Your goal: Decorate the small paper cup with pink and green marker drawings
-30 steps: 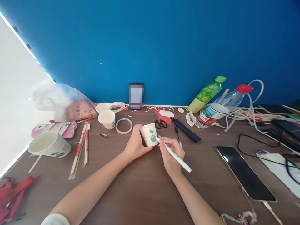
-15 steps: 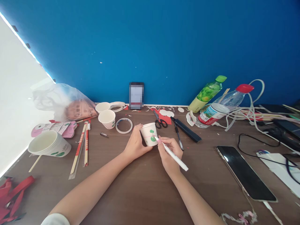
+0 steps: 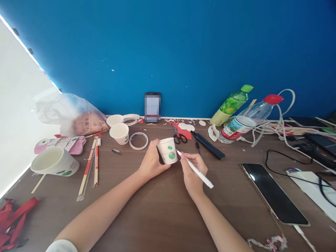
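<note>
My left hand [image 3: 151,158] is wrapped round the left side of a white paper cup [image 3: 168,145] and steadies it. Green leaf prints and a thin pink line show on the cup's side. In my right hand [image 3: 193,169] is a slim white marker [image 3: 198,172], its pink tip pointing at the cup's right edge with a small gap between them. Behind the cup lie black-handled scissors [image 3: 180,138] on red paper. A black pen [image 3: 197,146] lies just beyond my right hand, partly hidden by it.
To the left are stacked paper cups [image 3: 54,162], wrapped chopsticks [image 3: 88,168], a tape roll [image 3: 138,141] and another cup [image 3: 119,133]. On the right are a phone [image 3: 274,192], a red-capped bottle [image 3: 236,127], a green-capped bottle [image 3: 231,105] and cables. A second phone [image 3: 152,106] leans on the blue wall.
My right hand has drawn the marker a little to the right, so its tip has left the cup's front. My left hand and the cup stay almost in place.
</note>
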A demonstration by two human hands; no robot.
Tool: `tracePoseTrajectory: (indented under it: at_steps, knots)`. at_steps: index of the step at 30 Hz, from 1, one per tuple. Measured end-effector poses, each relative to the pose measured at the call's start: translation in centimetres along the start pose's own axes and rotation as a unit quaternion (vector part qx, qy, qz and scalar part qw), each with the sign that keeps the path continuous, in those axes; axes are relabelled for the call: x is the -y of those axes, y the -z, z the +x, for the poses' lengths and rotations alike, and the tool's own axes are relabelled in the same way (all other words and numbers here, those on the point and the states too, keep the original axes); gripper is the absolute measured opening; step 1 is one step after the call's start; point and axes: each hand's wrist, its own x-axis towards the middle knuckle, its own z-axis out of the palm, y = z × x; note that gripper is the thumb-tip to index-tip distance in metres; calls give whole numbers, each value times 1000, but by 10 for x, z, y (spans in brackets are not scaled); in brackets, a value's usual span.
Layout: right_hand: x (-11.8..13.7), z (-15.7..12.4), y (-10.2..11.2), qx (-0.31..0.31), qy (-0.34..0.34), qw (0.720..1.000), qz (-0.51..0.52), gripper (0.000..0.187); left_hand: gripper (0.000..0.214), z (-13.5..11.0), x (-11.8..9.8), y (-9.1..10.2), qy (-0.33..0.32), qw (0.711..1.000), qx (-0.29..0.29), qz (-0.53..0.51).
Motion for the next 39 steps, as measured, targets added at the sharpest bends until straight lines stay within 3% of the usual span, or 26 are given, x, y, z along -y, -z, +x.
tracePoseTrajectory:
  at_steps: [7,13,16,25,34,39]
  knots:
    - [7,-4,0,67,-7,994,81,19,92,-1,3,-1,-5,1000,3,5]
    - [6,-9,2,101,59,989,93,12,96,-1,2,-1,-59,998,-5,29]
    - [4,-11,2,111,99,985,90,9,95,-1,2,-2,-48,997,-27,49]
    - [2,-6,2,71,76,992,77,8,94,-2,0,2,-23,997,11,79]
    - [2,-5,0,71,78,993,56,9,88,-1,-3,2,-44,996,-2,80]
    - [7,-2,0,24,64,997,27,11,88,0,-5,4,-33,997,-2,70]
